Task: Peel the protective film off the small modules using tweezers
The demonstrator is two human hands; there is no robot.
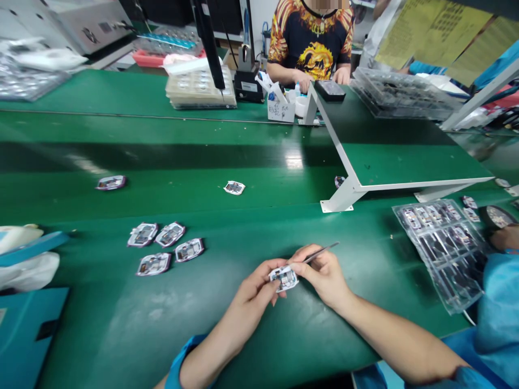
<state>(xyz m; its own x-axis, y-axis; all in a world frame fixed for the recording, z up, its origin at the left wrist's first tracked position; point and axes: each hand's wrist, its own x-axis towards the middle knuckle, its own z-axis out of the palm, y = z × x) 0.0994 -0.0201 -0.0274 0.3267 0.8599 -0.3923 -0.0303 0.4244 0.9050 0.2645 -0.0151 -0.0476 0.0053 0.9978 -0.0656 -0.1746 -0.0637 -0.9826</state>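
My left hand (259,286) grips a small white device housing (285,278) with electronic parts showing in its open face. Thumb and fingers close around its left side and lower edge. My right hand (320,273) touches the housing's upper right edge with its fingertips and holds thin metal tweezers (324,251). One end of the tweezers sticks out to the upper right; the other is hidden by the fingers. To the left on the green bench lie several similar housings, among them a near one (154,264) and a right-hand one (189,250).
Along the sunken middle strip lie more housings (234,187). A green-topped stand (413,165) with white legs rises at the right. Beside it is a clear compartment tray (446,248), near another person's blue sleeve (500,302). Across the bench sits a person (312,43).
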